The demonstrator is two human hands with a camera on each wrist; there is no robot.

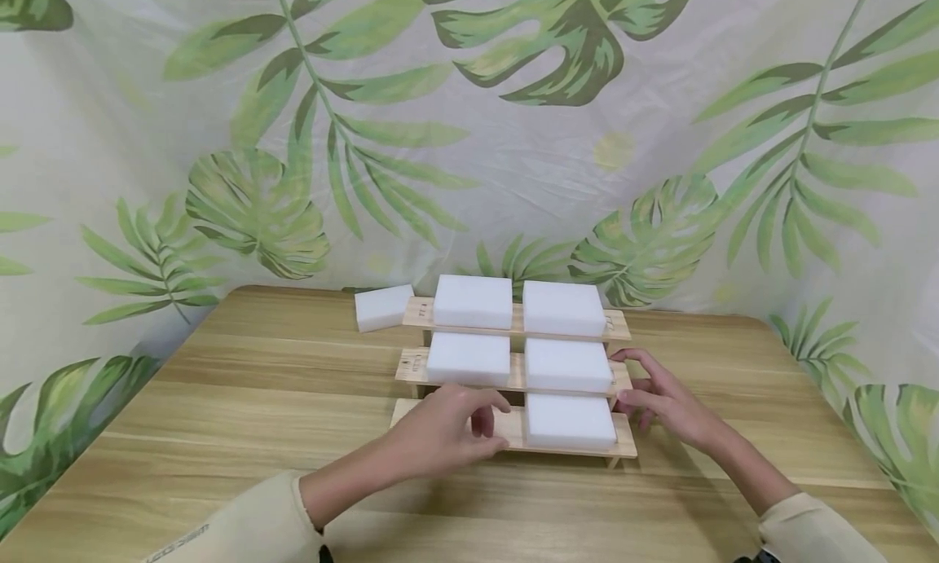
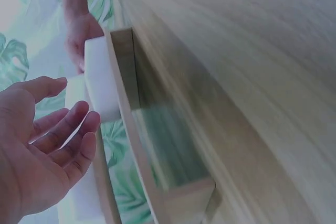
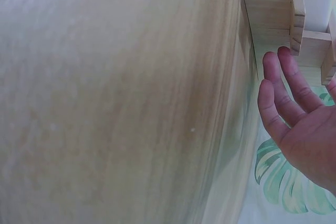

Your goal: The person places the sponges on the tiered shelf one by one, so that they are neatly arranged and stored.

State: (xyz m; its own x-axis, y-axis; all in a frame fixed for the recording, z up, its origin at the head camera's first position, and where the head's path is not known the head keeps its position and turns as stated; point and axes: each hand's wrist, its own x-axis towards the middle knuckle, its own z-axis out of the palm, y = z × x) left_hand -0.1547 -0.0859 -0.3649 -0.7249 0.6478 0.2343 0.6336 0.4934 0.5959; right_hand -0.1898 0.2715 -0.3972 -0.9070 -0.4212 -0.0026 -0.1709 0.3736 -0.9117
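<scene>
A three-tier wooden step shelf (image 1: 513, 441) stands on the table with white sponge-like blocks on it. The top tier holds two blocks, a left one (image 1: 473, 301) and a right one (image 1: 563, 306). Two more, a left block (image 1: 468, 357) and a right block (image 1: 568, 363), sit on the middle tier, and one block (image 1: 570, 420) lies on the bottom tier's right half. My left hand (image 1: 443, 433) hovers over the bottom tier's left half, fingers loosely bent around nothing. Beside the shelf's right end is my right hand (image 1: 671, 404), fingers spread and holding nothing; whether it touches the wood I cannot tell.
Another white block (image 1: 383, 308) lies on the table behind the shelf's upper left end, slightly askew. The wood-grain table (image 1: 279, 367) extends to both sides. A leaf-patterned cloth (image 1: 513, 164) hangs behind its back edge.
</scene>
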